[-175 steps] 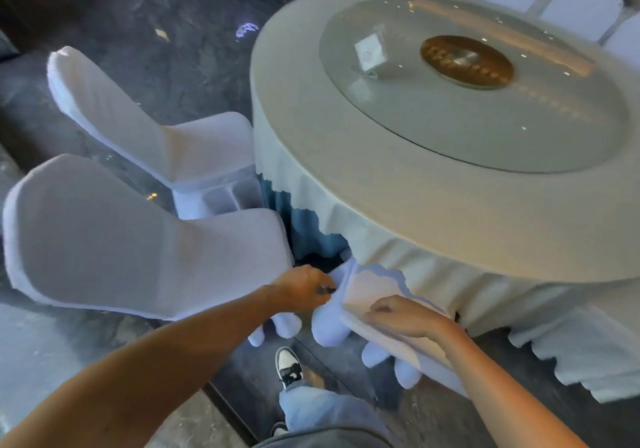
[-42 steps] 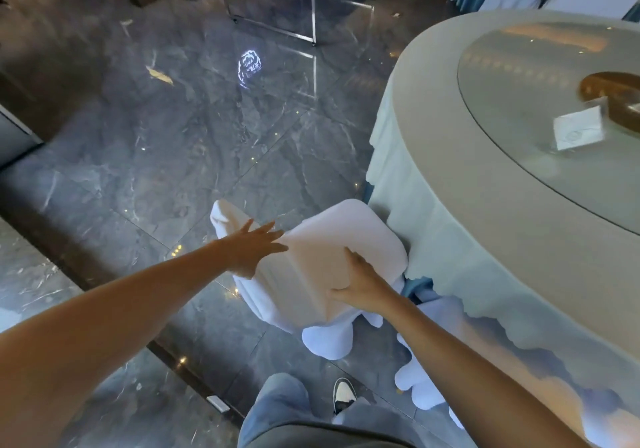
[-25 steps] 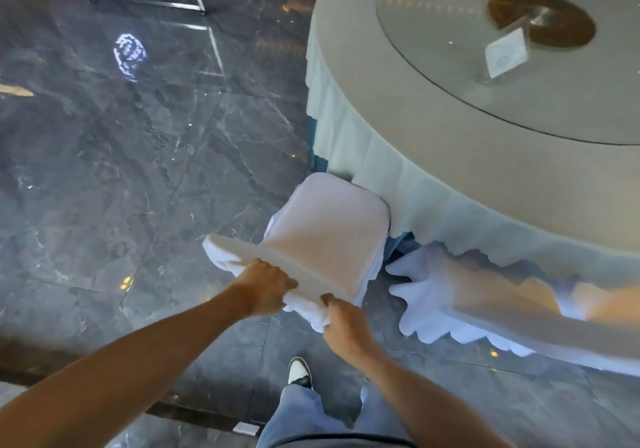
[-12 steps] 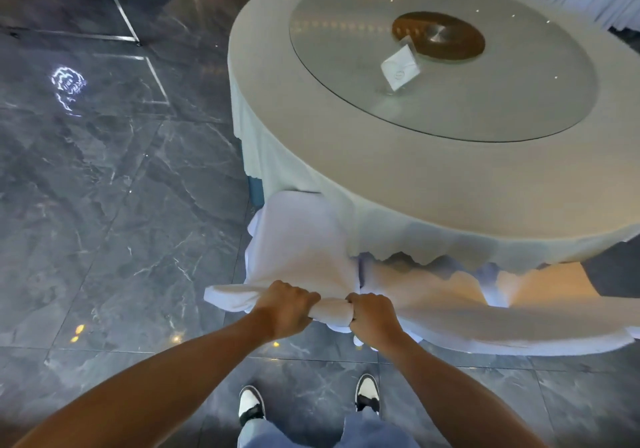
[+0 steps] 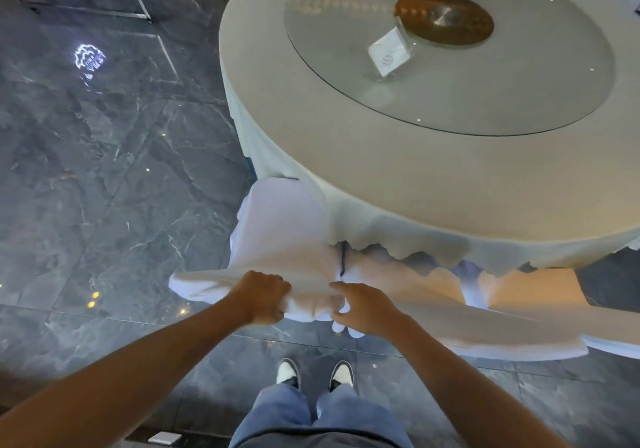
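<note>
A chair in a white cloth cover [image 5: 280,226] stands with its seat pushed under the edge of a round table [image 5: 433,177] draped in a pale cloth. My left hand [image 5: 263,297] grips the top edge of the chair's backrest. My right hand [image 5: 367,309] holds the same edge just to the right, thumb on top and fingers curled below. A second white-covered chair [image 5: 485,305] sits directly to the right, its seat also under the tablecloth's scalloped hem.
On the table lies a glass turntable [image 5: 450,94] with a brown centre disc [image 5: 445,18] and a white card in a clear stand [image 5: 389,53]. Dark polished marble floor [image 5: 104,205] spreads to the left. My two shoes [image 5: 315,375] stand behind the chair.
The chair has slid further in toward the table. My right hand's hold has loosened, with the thumb now lifted over the backrest edge. My view has shifted slightly right.
</note>
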Demonstrator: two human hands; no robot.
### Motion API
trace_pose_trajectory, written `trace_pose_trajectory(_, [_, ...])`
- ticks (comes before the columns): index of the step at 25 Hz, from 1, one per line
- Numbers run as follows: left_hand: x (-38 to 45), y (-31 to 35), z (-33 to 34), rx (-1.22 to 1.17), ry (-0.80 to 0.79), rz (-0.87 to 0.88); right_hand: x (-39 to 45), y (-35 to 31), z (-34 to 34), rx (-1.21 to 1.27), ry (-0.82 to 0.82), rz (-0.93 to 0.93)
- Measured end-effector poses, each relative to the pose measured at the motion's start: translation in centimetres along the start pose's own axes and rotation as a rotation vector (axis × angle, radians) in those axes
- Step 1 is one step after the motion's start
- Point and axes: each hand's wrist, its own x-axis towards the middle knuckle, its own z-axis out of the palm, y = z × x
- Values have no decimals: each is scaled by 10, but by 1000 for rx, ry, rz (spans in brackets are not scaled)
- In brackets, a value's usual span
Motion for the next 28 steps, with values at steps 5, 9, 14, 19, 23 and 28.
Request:
trace_pose_trajectory(5, [42,58,1,113,-52,79,-82,86,-1,-118,149,186])
trace_pose_trajectory(9, [60,76,-2,124,-90,32,-123,115,-2,-419,142,241])
trace_pose_trajectory(14, [67,86,5,101,-67,-6,-125,120,-11,-561,91,415])
trace_pose_trajectory(19, [68,83,2,77,-96,-43,-112,104,-12,-552,115,439])
trace_pose_trajectory(23, [68,92,1,67,-91,-26,-108,98,-10,-556,132,459])
trace_pose_trajectory(28, [52,89,7,86,-50,37,-121,101,-8,-576,61,477])
